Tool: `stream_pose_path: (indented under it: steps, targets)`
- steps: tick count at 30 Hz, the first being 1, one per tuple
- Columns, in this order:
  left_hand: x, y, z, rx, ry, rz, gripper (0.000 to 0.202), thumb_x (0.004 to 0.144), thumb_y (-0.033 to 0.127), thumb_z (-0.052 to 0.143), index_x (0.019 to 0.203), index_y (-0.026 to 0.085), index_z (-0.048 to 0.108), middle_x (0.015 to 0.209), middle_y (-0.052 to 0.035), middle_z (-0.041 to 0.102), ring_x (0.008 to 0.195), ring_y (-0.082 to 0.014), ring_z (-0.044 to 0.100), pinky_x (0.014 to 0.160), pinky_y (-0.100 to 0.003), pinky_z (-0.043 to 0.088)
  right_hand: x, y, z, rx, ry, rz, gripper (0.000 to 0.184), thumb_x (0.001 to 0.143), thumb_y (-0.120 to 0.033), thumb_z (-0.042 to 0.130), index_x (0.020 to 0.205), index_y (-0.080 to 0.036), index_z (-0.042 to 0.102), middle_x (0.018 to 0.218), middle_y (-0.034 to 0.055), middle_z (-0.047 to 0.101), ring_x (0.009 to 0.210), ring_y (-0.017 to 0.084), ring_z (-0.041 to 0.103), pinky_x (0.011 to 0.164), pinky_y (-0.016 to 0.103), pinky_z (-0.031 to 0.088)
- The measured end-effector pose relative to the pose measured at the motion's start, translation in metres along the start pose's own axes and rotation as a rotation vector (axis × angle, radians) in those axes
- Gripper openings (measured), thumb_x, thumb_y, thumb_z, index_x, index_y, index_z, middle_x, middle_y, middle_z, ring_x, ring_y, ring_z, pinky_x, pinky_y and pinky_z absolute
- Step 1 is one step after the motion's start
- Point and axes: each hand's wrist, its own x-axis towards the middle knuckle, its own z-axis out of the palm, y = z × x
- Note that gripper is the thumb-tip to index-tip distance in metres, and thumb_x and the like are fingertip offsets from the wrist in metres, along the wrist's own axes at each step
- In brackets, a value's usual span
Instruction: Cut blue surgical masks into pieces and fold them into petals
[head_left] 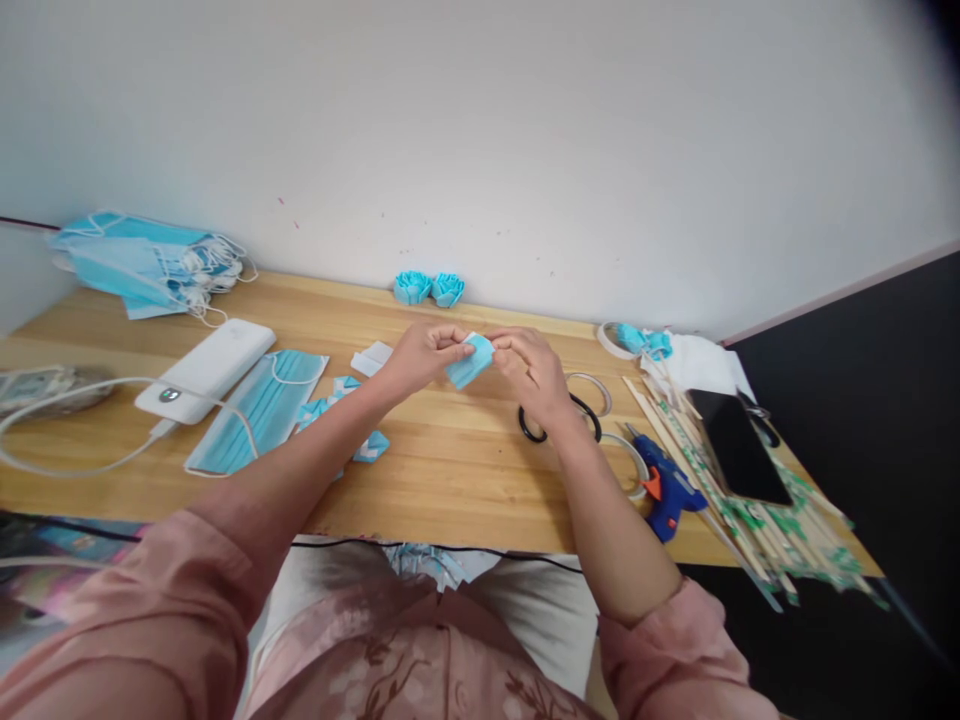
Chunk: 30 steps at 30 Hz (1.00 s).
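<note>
Both of my hands meet above the middle of the wooden table (450, 480). My left hand (421, 355) and my right hand (531, 368) pinch a small folded piece of blue mask fabric (471, 361) between their fingertips. Black-handled scissors (534, 428) lie on the table just under my right wrist. Cut blue scraps (352, 415) lie below my left forearm.
A flat blue face mask (259, 410) and a white power bank (206, 370) with cable lie left. A pile of masks (146, 262) sits far left. Two blue fabric flowers (429, 288) stand by the wall. A blue glue gun (667, 485), phone (739, 445), chopstick packs (757, 520) and tape rolls (615, 340) lie right.
</note>
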Motion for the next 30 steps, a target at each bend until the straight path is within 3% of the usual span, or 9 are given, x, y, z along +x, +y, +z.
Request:
stream_pose_path:
  steps: [4, 9, 16, 19, 23, 26, 30]
  targets:
    - [0.000, 0.003, -0.001, 0.004, 0.033, 0.002, 0.034, 0.068, 0.046, 0.076, 0.076, 0.013, 0.069, 0.072, -0.0020, 0.068, 0.067, -0.0133, 0.058, 0.066, -0.026, 0.045, 0.000, 0.003, 0.003, -0.075, -0.032, 0.068, 0.021, 0.087, -0.044, 0.067, 0.082, -0.023, 0.065, 0.098, 0.0044, 0.074, 0.092, 0.023, 0.066, 0.087, 0.040, 0.047]
    - [-0.001, 0.006, -0.001, -0.003, 0.085, -0.023, 0.033, 0.063, 0.043, 0.080, 0.074, 0.013, 0.072, 0.071, -0.0025, 0.069, 0.065, -0.0128, 0.058, 0.065, -0.026, 0.045, -0.002, 0.006, 0.008, -0.138, 0.022, 0.149, 0.016, 0.085, -0.038, 0.067, 0.080, -0.023, 0.063, 0.083, 0.0017, 0.071, 0.080, 0.021, 0.064, 0.079, 0.036, 0.046]
    - [-0.002, 0.010, 0.000, 0.003, 0.168, -0.149, 0.027, 0.061, 0.036, 0.078, 0.075, 0.014, 0.075, 0.055, 0.0012, 0.058, 0.048, -0.0083, 0.044, 0.046, -0.023, 0.037, -0.002, -0.002, 0.011, -0.053, 0.040, 0.285, 0.010, 0.082, -0.031, 0.065, 0.079, -0.023, 0.061, 0.081, -0.0002, 0.070, 0.080, 0.020, 0.065, 0.077, 0.033, 0.047]
    - [-0.002, 0.011, 0.001, -0.018, 0.206, -0.180, 0.024, 0.060, 0.033, 0.080, 0.073, 0.014, 0.075, 0.056, 0.0017, 0.060, 0.045, -0.0067, 0.041, 0.043, -0.023, 0.036, -0.001, -0.005, 0.011, -0.011, 0.070, 0.309, 0.013, 0.080, -0.027, 0.066, 0.092, -0.024, 0.064, 0.082, -0.0012, 0.070, 0.080, 0.019, 0.066, 0.080, 0.032, 0.048]
    - [-0.001, 0.009, 0.001, -0.142, 0.188, -0.176, 0.028, 0.055, 0.034, 0.085, 0.068, 0.013, 0.072, 0.066, -0.0006, 0.065, 0.057, -0.0098, 0.055, 0.057, -0.026, 0.050, -0.001, -0.006, 0.010, 0.027, 0.094, 0.319, 0.043, 0.079, -0.024, 0.066, 0.121, -0.025, 0.060, 0.082, -0.0021, 0.068, 0.081, 0.019, 0.066, 0.085, 0.034, 0.050]
    - [0.000, 0.005, 0.000, -0.260, 0.143, -0.148, 0.033, 0.055, 0.036, 0.087, 0.067, 0.011, 0.068, 0.071, -0.0017, 0.066, 0.071, -0.0126, 0.062, 0.075, -0.031, 0.056, -0.001, -0.002, 0.013, 0.093, 0.099, 0.338, 0.048, 0.079, -0.024, 0.066, 0.126, -0.026, 0.058, 0.083, -0.0017, 0.069, 0.084, 0.019, 0.066, 0.089, 0.036, 0.050]
    - [0.001, 0.000, -0.002, -0.327, 0.102, -0.131, 0.038, 0.057, 0.039, 0.088, 0.068, 0.011, 0.064, 0.072, -0.0012, 0.064, 0.075, -0.0130, 0.063, 0.083, -0.034, 0.057, -0.002, 0.009, 0.020, 0.357, 0.119, 0.407, 0.053, 0.080, -0.031, 0.067, 0.131, -0.025, 0.053, 0.084, -0.0010, 0.067, 0.083, 0.018, 0.066, 0.086, 0.036, 0.053]
